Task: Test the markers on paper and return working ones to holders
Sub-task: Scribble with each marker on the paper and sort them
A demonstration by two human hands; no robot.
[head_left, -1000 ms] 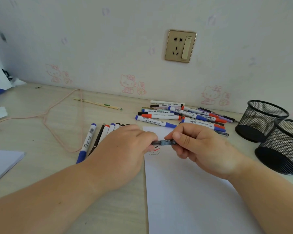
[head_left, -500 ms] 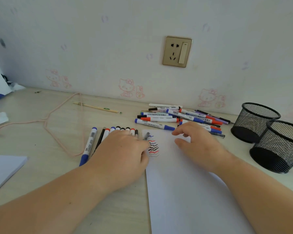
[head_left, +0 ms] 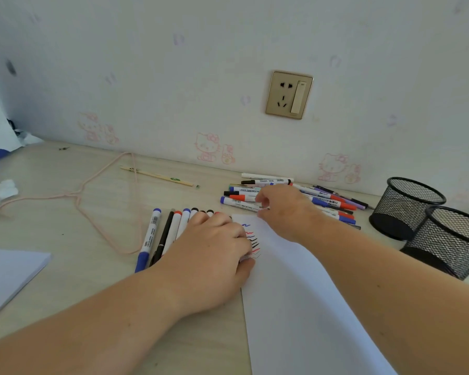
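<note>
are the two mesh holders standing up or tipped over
Both are upright. The nearer mesh holder and the farther mesh holder rest on their bases with open rims facing up, at the right end of the desk.

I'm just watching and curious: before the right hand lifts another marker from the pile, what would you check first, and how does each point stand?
1. Right hand over the untested pile: ok, its fingers are on the markers at the pile's near edge.
2. A single marker pinched: cannot tell, the fingertips hide the contact.
3. Paper held flat: ok, the left hand rests on its left edge.
4. Free space below the test squiggles: ok, most of the sheet is blank.
5. Mesh holders upright and open: ok; no markers stick out of them.
6. Tested row kept apart from the pile: ok.
</note>
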